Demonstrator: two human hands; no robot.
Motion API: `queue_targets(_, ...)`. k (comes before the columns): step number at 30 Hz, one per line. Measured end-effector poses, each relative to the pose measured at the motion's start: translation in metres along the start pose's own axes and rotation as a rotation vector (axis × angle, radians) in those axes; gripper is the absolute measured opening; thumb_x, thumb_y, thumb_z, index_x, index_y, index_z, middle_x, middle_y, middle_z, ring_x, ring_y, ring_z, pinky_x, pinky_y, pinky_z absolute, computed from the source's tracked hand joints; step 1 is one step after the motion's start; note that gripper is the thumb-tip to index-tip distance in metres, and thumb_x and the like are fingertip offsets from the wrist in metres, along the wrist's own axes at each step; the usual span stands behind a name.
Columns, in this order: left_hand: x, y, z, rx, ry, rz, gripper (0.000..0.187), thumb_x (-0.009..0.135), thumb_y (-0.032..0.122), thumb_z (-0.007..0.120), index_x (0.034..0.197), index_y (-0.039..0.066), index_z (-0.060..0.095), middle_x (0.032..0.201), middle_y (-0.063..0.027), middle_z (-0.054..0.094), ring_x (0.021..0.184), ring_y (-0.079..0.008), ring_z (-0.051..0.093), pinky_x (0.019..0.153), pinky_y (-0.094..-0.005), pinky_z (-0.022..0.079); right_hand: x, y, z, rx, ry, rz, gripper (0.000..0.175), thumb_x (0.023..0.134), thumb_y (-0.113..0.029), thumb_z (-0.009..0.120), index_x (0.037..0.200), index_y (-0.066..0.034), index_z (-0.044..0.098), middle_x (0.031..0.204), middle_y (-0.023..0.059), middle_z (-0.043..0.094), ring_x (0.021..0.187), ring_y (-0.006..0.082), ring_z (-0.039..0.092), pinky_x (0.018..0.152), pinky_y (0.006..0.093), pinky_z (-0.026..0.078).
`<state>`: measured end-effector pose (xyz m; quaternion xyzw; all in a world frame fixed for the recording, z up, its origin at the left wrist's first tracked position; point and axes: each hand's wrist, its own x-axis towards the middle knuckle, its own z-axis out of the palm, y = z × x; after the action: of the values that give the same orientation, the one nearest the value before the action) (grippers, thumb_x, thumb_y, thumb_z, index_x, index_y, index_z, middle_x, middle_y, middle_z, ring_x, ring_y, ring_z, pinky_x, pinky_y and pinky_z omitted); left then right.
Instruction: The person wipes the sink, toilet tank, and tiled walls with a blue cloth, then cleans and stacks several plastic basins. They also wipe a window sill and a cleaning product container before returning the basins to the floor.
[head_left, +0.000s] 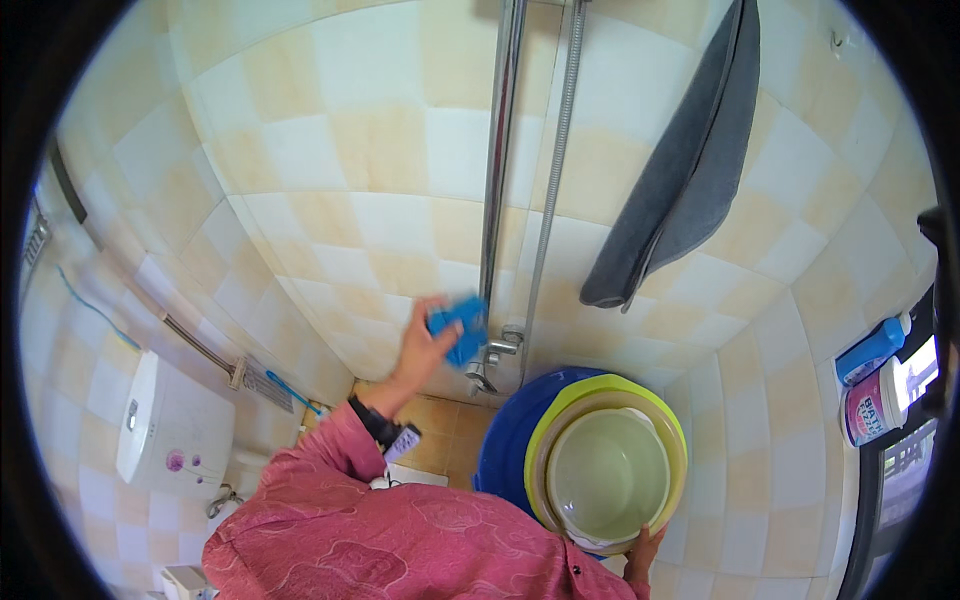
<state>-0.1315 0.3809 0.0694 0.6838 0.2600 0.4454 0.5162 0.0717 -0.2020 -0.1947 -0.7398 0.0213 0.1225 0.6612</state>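
Note:
My left hand (425, 346) grips a blue cloth or sponge (463, 330), slightly blurred, in front of the chrome shower rail (496, 172) and just above the shower mixer tap (501, 349). At the lower right, my right hand (646, 541) touches the near rim of a stack of plastic basins. The stack has a pale green basin (611, 476) innermost, a yellow-green basin (679, 442) around it and a large blue tub (504, 442) outermost. Part of the right hand's grip is hidden, so I cannot tell whether its fingers close on the rim.
A grey towel (679, 172) hangs on the tiled wall beside the metal shower hose (556, 157). At the left stand a white toilet cistern (180, 427) and a blue-handled brush (289, 388). A blue bottle (870, 352) and a pink tub (874, 409) sit on the right window ledge.

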Motion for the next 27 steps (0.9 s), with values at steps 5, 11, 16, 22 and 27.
queue_targets(5, 0.163, 0.154, -0.034, 0.252, 0.325, 0.816, 0.049, 0.087, 0.011, 0.071, 0.131, 0.004, 0.05, 0.129, -0.018, 0.054, 0.118, -0.0259, 0.055, 0.1, -0.0357, 0.045, 0.0, -0.009, -0.002, -0.009, -0.006, 0.097, 0.075, 0.096, -0.027, 0.063, 0.156, -0.0293, 0.018, 0.145, 0.0126, 0.044, 0.119, 0.0365, 0.054, 0.079, 0.0537, 0.057)
queue_targets(11, 0.242, 0.134, -0.014, 0.854, 0.365, 1.082, 0.069, 0.067, -0.004, 0.069, 0.132, 0.014, 0.055, 0.154, -0.0178, 0.036, 0.134, -0.05, 0.036, 0.104, -0.0568, 0.036, -0.014, -0.036, 0.011, 0.007, 0.07, 0.191, 0.071, 0.096, -0.017, 0.061, 0.156, -0.0146, 0.022, 0.144, 0.0146, 0.047, 0.123, 0.0286, 0.052, 0.098, 0.0423, 0.048)
queue_targets(16, 0.159, -0.02, -0.042, 1.063, -0.29, 1.169, 0.024, 0.082, 0.012, 0.054, 0.104, 0.012, 0.065, 0.137, -0.0069, 0.053, 0.13, -0.0375, 0.044, 0.102, -0.0504, 0.041, -0.015, -0.033, 0.016, 0.051, 0.071, 0.106, 0.074, 0.095, -0.014, 0.062, 0.157, -0.0123, 0.021, 0.149, 0.0134, 0.043, 0.129, 0.0265, 0.047, 0.107, 0.0395, 0.039)
queue_targets(22, 0.148, 0.032, -0.051, 0.866, -0.03, 0.83, 0.027, 0.063, -0.009, 0.063, 0.083, 0.009, 0.065, 0.105, -0.0106, 0.06, 0.114, -0.0366, 0.052, 0.096, -0.0449, 0.042, -0.006, -0.016, 0.012, 0.106, 0.061, 0.036, 0.074, 0.093, -0.008, 0.063, 0.155, -0.0085, 0.024, 0.15, 0.0126, 0.04, 0.132, 0.0252, 0.044, 0.11, 0.0376, 0.036)
queue_targets(27, 0.165, 0.19, 0.035, 0.765, 0.139, 1.292, 0.033, 0.061, -0.01, 0.067, 0.089, 0.009, 0.068, 0.119, -0.0107, 0.06, 0.117, -0.0367, 0.052, 0.1, -0.0447, 0.042, -0.004, -0.014, 0.009, 0.093, 0.025, -0.049, 0.072, 0.092, -0.006, 0.064, 0.154, -0.0071, 0.026, 0.147, 0.0121, 0.043, 0.13, 0.0242, 0.046, 0.109, 0.0374, 0.037)
